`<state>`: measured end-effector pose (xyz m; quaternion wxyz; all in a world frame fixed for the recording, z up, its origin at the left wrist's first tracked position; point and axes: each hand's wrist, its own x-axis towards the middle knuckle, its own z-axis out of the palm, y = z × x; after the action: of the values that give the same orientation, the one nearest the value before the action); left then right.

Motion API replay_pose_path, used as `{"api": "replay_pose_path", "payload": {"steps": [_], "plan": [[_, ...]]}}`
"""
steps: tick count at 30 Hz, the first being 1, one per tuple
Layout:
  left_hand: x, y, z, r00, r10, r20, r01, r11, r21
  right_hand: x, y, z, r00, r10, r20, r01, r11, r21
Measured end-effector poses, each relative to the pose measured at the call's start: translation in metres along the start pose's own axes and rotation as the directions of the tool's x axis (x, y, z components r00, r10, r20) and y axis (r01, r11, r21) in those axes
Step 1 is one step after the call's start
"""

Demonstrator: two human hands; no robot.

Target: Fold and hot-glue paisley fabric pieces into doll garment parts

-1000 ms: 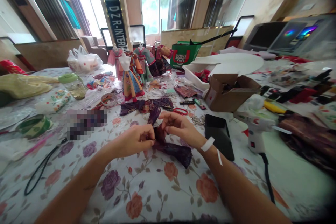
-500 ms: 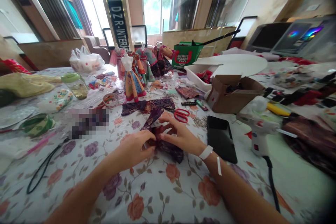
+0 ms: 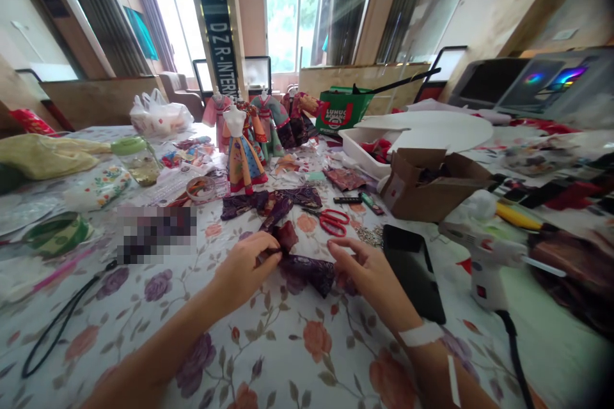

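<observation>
A dark purple patterned cloth [image 3: 309, 271], with a reddish-brown part, lies bunched on the flowered tablecloth. Its left end is pinched between the thumb and fingers of my left hand [image 3: 249, 265]. At the cloth's right end is my right hand [image 3: 367, 268], fingers apart and slightly bent; whether a fingertip touches the cloth, I cannot tell. Just beyond lies another dark purple patterned piece of cloth [image 3: 300, 197], spread sideways. Red-handled scissors [image 3: 333, 222] rest beyond my right hand, and a black phone-like slab [image 3: 413, 271] lies to its right.
A white glue gun [image 3: 484, 255] stands at right, its cord running toward me. Behind the slab is an open cardboard box [image 3: 432, 182]. Small dressed mannequins [image 3: 244, 153] stand at the back centre. A green tape roll [image 3: 57, 234] and a lidded jar [image 3: 139, 160] are at left.
My right hand has moved away from my left, toward the right end of the cloth, uncovering its middle and the scissors' blades. My left hand keeps its pinch. The view has shifted slightly.
</observation>
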<state>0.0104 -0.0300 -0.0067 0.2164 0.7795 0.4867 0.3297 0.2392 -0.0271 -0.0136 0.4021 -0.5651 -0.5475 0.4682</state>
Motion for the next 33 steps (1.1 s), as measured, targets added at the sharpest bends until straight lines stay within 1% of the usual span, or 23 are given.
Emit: {"api": "replay_pose_path", "payload": {"steps": [2, 3, 6, 7, 9, 10, 11, 14, 16, 17, 18, 20, 21, 23, 25, 27, 29, 31, 33], "plan": [[-0.003, 0.000, 0.004, 0.999, 0.006, -0.037, -0.007, 1.000, -0.022, 0.000, 0.003, 0.003, 0.998, 0.041, 0.054, -0.044, 0.998, 0.054], [-0.006, 0.000, 0.005, 0.999, 0.011, -0.053, -0.013, 0.999, -0.035, 0.000, 0.004, 0.005, 0.997, 0.036, 0.070, -0.044, 0.993, 0.110], [-0.014, -0.002, 0.010, 0.995, 0.058, -0.083, -0.060, 0.998, -0.023, 0.001, 0.007, 0.013, 0.989, -0.052, 0.141, 0.006, 0.951, 0.310], [-0.016, -0.002, 0.011, 0.993, 0.082, -0.084, -0.082, 0.997, 0.004, 0.001, 0.007, 0.015, 0.981, -0.086, 0.175, 0.024, 0.943, 0.331], [-0.019, -0.004, 0.012, 0.988, 0.140, -0.068, -0.133, 0.986, 0.097, 0.000, 0.009, 0.016, 0.967, -0.136, 0.214, 0.075, 0.959, 0.272], [-0.020, -0.005, 0.013, 0.985, 0.164, -0.053, -0.153, 0.975, 0.163, 0.000, 0.010, 0.016, 0.966, -0.160, 0.205, 0.116, 0.971, 0.210], [-0.021, -0.006, 0.013, 0.983, 0.181, -0.034, -0.168, 0.957, 0.238, -0.001, 0.011, 0.016, 0.967, -0.188, 0.170, 0.165, 0.977, 0.137], [-0.022, -0.008, 0.013, 0.979, 0.205, -0.005, -0.181, 0.877, 0.445, -0.005, 0.011, 0.014, 0.960, -0.281, -0.003, 0.280, 0.957, -0.071], [-0.022, -0.008, 0.013, 0.979, 0.204, -0.030, -0.164, 0.861, 0.481, -0.007, 0.009, 0.015, 0.945, -0.316, -0.085, 0.304, 0.944, -0.131], [-0.022, -0.008, 0.012, 0.979, 0.199, -0.051, -0.152, 0.869, 0.471, -0.008, 0.008, 0.015, 0.943, -0.319, -0.097, 0.308, 0.944, -0.116], [-0.023, -0.008, 0.011, 0.979, 0.191, -0.072, -0.139, 0.882, 0.451, -0.008, 0.007, 0.016, 0.946, -0.311, -0.088, 0.306, 0.950, -0.067], [-0.023, -0.007, 0.008, 0.982, 0.164, -0.089, -0.118, 0.914, 0.389, -0.008, 0.005, 0.017, 0.963, -0.266, -0.036, 0.268, 0.960, 0.086], [-0.022, -0.006, 0.006, 0.986, 0.145, -0.078, -0.110, 0.934, 0.341, -0.007, 0.004, 0.017, 0.973, -0.233, -0.004, 0.230, 0.958, 0.171], [-0.021, -0.004, 0.004, 0.996, 0.080, -0.037, -0.072, 0.979, 0.192, -0.005, 0.003, 0.017, 0.987, -0.159, 0.041, 0.138, 0.940, 0.311], [-0.020, -0.002, 0.004, 0.999, -0.025, 0.028, 0.025, 1.000, 0.011, -0.002, 0.003, 0.017, 0.994, -0.095, 0.053, 0.068, 0.921, 0.384], [-0.020, 0.000, 0.005, 0.981, -0.162, 0.104, 0.178, 0.971, -0.161, 0.000, 0.003, 0.017, 0.997, -0.069, 0.046, 0.044, 0.911, 0.410], [-0.020, 0.001, 0.007, 0.948, -0.257, 0.185, 0.304, 0.902, -0.308, 0.003, 0.001, 0.018, 0.996, -0.087, 0.020, 0.072, 0.916, 0.395], [-0.018, 0.001, 0.009, 0.931, -0.292, 0.217, 0.360, 0.826, -0.433, 0.005, -0.001, 0.019, 0.992, -0.129, -0.007, 0.123, 0.928, 0.350], [-0.016, 0.001, 0.011, 0.936, -0.303, 0.179, 0.351, 0.790, -0.503, 0.007, -0.002, 0.019, 0.986, -0.169, 0.012, 0.158, 0.943, 0.293]]}}
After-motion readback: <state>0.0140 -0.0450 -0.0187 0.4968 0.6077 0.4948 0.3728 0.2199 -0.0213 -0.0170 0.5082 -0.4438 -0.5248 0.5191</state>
